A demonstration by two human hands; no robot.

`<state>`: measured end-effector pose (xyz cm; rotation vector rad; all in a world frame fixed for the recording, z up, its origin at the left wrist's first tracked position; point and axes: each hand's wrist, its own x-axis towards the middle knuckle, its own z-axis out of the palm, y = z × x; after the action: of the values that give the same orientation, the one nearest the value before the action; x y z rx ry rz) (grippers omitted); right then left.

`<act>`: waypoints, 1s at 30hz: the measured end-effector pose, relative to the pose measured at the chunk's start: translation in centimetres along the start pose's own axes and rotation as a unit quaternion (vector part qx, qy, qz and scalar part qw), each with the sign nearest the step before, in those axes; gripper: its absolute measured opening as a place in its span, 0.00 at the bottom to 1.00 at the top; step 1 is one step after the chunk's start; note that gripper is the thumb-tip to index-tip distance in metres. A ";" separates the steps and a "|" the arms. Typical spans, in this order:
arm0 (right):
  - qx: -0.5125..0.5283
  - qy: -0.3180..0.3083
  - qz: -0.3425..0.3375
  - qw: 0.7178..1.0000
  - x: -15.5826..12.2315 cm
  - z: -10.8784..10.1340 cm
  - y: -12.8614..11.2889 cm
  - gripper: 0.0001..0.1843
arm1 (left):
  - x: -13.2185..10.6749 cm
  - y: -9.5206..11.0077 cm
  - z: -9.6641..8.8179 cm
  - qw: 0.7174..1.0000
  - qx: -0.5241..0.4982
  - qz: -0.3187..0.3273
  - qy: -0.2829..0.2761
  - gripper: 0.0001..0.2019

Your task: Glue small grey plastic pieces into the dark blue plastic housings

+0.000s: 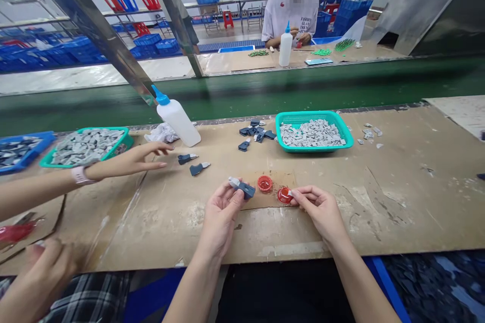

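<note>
1. Over the cardboard-covered bench (295, 234), I have the left hand (220, 217) pinched, thumb against fingers, on a dark blue-grey plastic piece (247, 191); its light grey tip (234, 181) points away and to the left.
2. I read the right hand (317, 209) as pinched almost closed, with a small light grey chip (290, 193) between thumb and forefinger, at the right edge of a shallow red dish (281, 196). Whether chip touches dish: I cannot tell.
3. Just left of that dish stands a round red cup (264, 183); both sit on a small cardboard pad (257, 204).
4. Farther out, I log a loose heap of dark pieces (258, 133) beside a teal basket (314, 149) of grey chips (314, 133).
5. To the left, a co-worker's outstretched hand (140, 158) is near two more dark pieces (197, 169), on the near side of a white squeeze bottle (181, 123) with blue cap (161, 97).
</note>
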<state>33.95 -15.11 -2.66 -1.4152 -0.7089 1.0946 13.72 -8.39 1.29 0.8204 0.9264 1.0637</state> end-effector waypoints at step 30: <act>0.034 -0.215 0.016 0.976 -3.2 3.2 -5.0 0.14 | -2.3 -0.9 3.4 0.989 0.089 0.047 -0.111 0.16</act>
<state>30.69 -15.82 3.22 -1.1417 -0.9473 1.4584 16.63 -11.25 2.31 1.1166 0.8080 0.9558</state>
